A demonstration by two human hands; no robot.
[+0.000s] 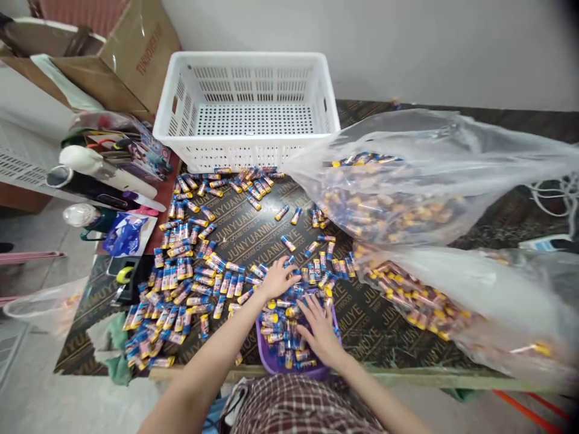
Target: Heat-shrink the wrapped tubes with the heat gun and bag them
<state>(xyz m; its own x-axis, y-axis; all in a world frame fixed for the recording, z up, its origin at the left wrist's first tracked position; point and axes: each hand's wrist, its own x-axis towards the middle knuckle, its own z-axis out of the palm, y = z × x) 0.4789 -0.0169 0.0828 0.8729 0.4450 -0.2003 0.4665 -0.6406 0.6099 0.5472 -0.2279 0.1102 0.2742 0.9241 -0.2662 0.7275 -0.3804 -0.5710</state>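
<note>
Small printed tubes (233,286) with blue and yellow ends lie scattered over the dark tabletop, thickest on the left. My left hand (277,280) reaches over the tubes just beyond a purple basket (270,360); its fingers are apart and slightly bent, with a tube at the fingertips. My right hand (322,334) is spread above the basket, fingers stretched over the tubes inside (286,346). Whether its fingertips press on them is hard to see. The basket sits at the table's front edge, against the checked clothing.
A white plastic crate (246,144) stands at the back. Two clear bags of tubes, one upper (407,181) and one lower (434,301), lie on the right. A cardboard box (131,60), bottles (90,187), a tape dispenser (126,280) and a cloth (111,343) are on the left.
</note>
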